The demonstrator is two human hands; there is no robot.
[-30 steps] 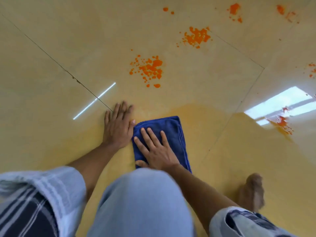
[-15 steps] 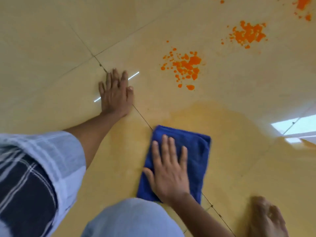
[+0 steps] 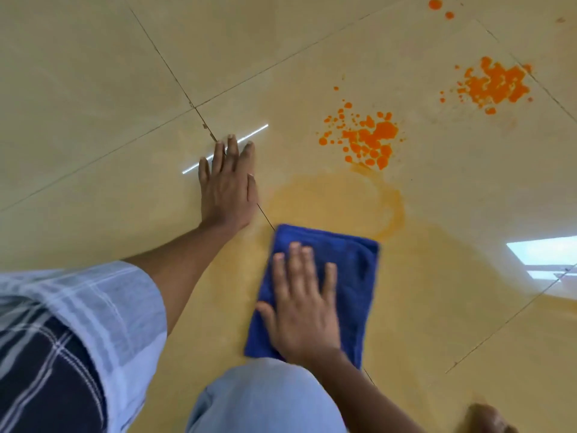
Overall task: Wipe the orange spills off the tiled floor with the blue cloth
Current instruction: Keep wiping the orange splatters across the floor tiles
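While the left hand lies flat on tile, the right hand (fingers straight) presses the unlabelled blue cloth.

Blue cloth: deep, uniform blue, no pattern. Tiled floor: glossy beige with thin dark grout lines; around the cloth it shows a pale yellow-orange smear film. Beyond the cloth, orange spills: nearest splatter bright orange, speckled blobs; farther splatter same orange. Sleeve left of the cloth: pale blue-white plaid over navy. Knee: light blue.
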